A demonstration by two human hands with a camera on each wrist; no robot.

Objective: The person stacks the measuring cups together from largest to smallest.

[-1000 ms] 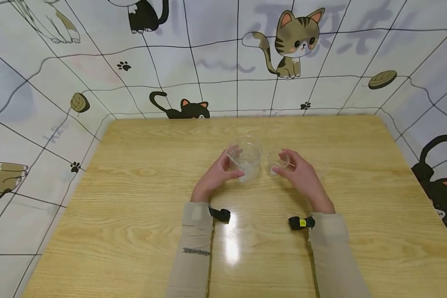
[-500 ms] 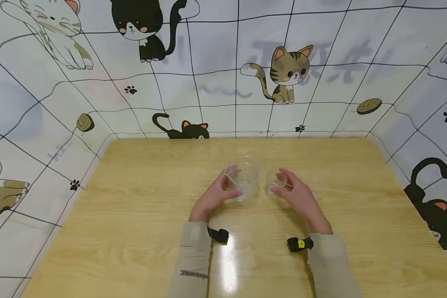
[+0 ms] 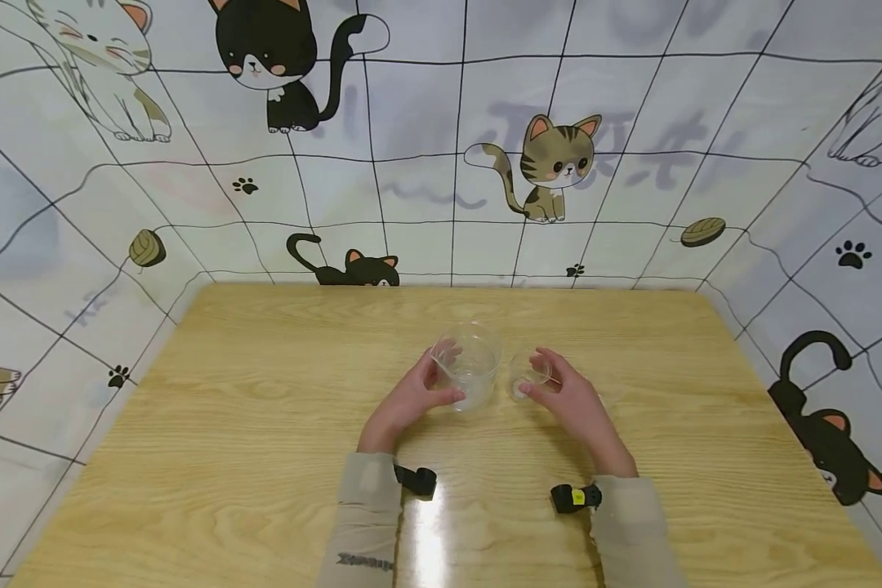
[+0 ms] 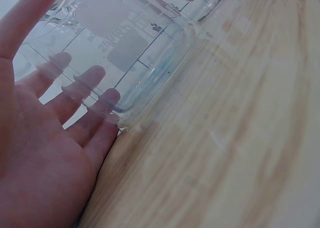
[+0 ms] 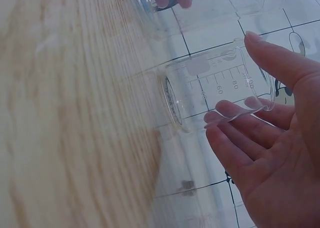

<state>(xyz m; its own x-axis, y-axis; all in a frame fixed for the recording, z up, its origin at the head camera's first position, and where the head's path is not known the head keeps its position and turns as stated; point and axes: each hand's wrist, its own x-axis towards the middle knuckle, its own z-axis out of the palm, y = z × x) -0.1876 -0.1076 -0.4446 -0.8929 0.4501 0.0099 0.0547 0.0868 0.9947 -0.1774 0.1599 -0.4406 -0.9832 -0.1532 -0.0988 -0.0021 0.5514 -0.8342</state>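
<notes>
A larger clear glass beaker (image 3: 478,371) stands upright on the wooden table, with 250 ml printing visible in the left wrist view. My left hand (image 3: 409,398) holds it from the left, thumb in front and fingers behind the glass. Just to its right is a smaller clear beaker (image 3: 523,374), whose scale marks up to 100 show in the right wrist view. My right hand (image 5: 270,138) holds this one from the right, the thumb near its rim and the fingers along the far side. A narrow gap separates the two beakers. Neither shows any plain liquid level.
The wooden table (image 3: 265,392) reaches back to a white wall (image 3: 412,188) with cat drawings and a grid. Similar walls stand at both sides. A black wrist camera (image 3: 417,482) sits at the left cuff, another wrist camera (image 3: 573,497) at the right.
The head view has tilted up and turned slightly, so the table sits lower in it. Both hands keep the same hold on the beakers, which stay about where they were on the table.
</notes>
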